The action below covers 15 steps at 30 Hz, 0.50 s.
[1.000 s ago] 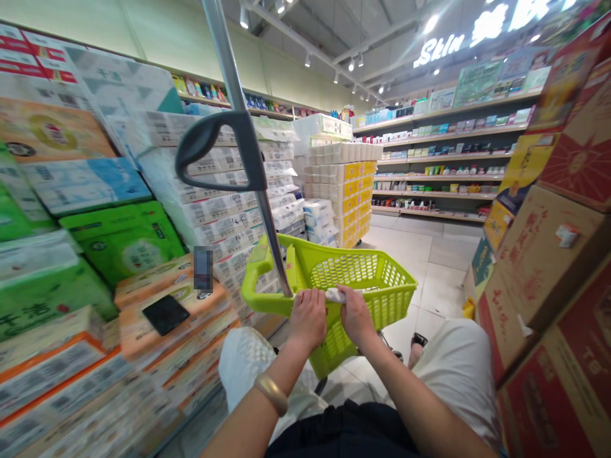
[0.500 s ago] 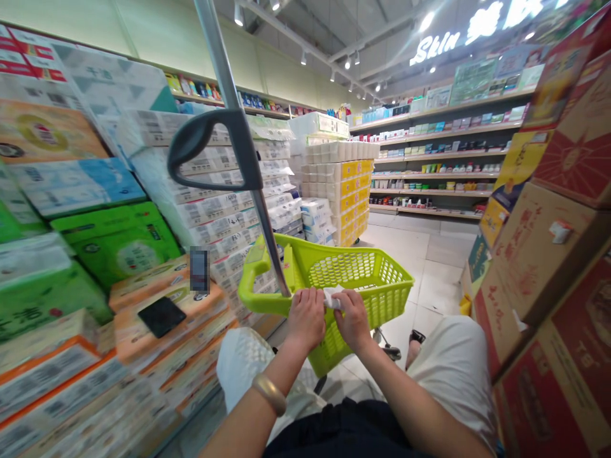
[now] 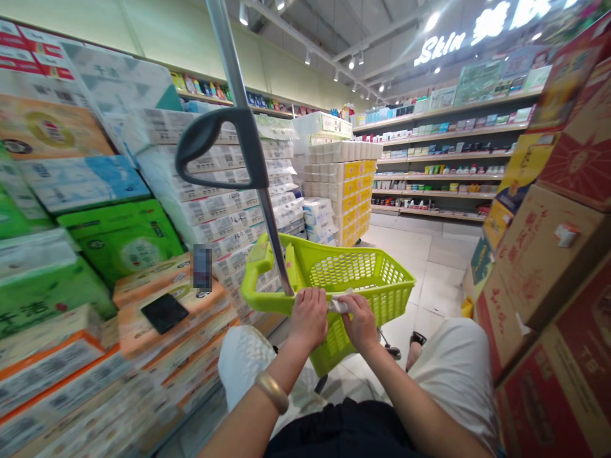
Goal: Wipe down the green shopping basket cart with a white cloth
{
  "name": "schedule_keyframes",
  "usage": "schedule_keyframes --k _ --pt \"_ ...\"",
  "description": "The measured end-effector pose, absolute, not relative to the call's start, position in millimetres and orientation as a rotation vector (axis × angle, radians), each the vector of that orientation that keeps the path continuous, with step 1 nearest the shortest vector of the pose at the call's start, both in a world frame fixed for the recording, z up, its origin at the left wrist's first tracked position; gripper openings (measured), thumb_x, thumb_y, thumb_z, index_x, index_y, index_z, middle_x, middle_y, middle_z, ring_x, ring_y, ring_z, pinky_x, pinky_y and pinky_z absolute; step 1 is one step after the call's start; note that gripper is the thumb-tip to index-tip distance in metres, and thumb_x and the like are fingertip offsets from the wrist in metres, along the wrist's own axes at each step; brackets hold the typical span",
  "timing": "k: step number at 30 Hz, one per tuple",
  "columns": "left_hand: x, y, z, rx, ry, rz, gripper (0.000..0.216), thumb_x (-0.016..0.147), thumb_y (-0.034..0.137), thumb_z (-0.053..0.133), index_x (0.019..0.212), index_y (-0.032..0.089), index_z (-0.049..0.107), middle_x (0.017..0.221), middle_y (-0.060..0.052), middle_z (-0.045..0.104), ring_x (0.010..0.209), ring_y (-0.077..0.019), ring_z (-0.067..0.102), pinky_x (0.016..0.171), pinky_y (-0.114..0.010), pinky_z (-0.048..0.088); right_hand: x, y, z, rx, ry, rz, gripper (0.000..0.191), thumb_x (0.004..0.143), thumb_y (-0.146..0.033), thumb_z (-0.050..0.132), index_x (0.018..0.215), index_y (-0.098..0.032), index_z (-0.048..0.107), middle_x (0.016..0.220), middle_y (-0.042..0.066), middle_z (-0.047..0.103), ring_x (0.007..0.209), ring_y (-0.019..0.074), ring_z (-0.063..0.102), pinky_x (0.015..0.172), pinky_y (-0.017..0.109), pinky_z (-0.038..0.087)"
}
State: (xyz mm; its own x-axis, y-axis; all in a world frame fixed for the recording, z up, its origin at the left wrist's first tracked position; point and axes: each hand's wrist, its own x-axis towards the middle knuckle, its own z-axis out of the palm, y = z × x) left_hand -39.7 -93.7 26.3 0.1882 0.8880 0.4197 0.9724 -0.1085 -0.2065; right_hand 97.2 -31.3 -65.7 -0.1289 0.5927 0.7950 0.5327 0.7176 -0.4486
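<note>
Green basket [image 3: 389, 308] stands on the floor in front of the person, close to the knees, and its long side goes off to the right. It is a bright, limey green and looks like hard plastic. Lots of little holes run in rows through its walls, like a net. The rim is smooth and thick, and at the left end it bends round in a fat loop. Small dark wheels show under it; one wheel [image 3: 394, 352] is near the person's foot.

A shiny metal pole [image 3: 277, 254] comes up from the left part of the basket and leans to the left. On the pole is a dark grey handle [image 3: 259, 149], shaped like a big loop.

The left hand [image 3: 309, 318] has its fingers curled over the near rim. I cannot tell if it grips the rim tight or just rests there. The right hand [image 3: 360, 320] is just beside it and pinches a white wad [image 3: 340, 304] on the same rim. The wad is thin and crumpled, maybe paper, but the fingers hide part of it.

A gold bangle [image 3: 272, 391] is on the left arm. To the left, a flat black thing [image 3: 165, 313] lies on an orange pack [image 3: 131, 331]. Big brown and red boxes [image 3: 554, 254] are piled on the right.
</note>
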Motion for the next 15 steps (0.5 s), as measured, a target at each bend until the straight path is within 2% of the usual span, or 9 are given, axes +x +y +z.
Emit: schedule_keyframes --k 7,15 --pt "-40.7 -93.9 27.1 -2.057 -1.742 -0.254 0.047 0.07 0.022 0.059 0.115 0.012 0.05 0.105 -0.014 0.055 0.101 -0.0285 0.047 0.097 -0.043 0.031 107.9 -26.8 -69.5 -0.881 -1.795 0.082 0.033 0.079 -0.01 0.05 0.106 -0.023 0.065 0.104 0.006 0.062 0.1 0.0207 0.056 0.09 0.035 0.046" --pt "-41.2 -91.3 25.5 -2.068 -1.743 -0.281 0.045 0.07 0.02 0.057 0.113 0.013 0.051 0.105 -0.014 0.056 0.101 -0.0287 0.047 0.097 -0.043 0.032 101.3 -28.8 -63.7 -1.036 -1.737 0.102 0.034 0.074 -0.006 0.048 0.099 -0.022 0.065 0.098 0.007 0.061 0.092 0.0218 0.055 0.084 0.035 0.047"
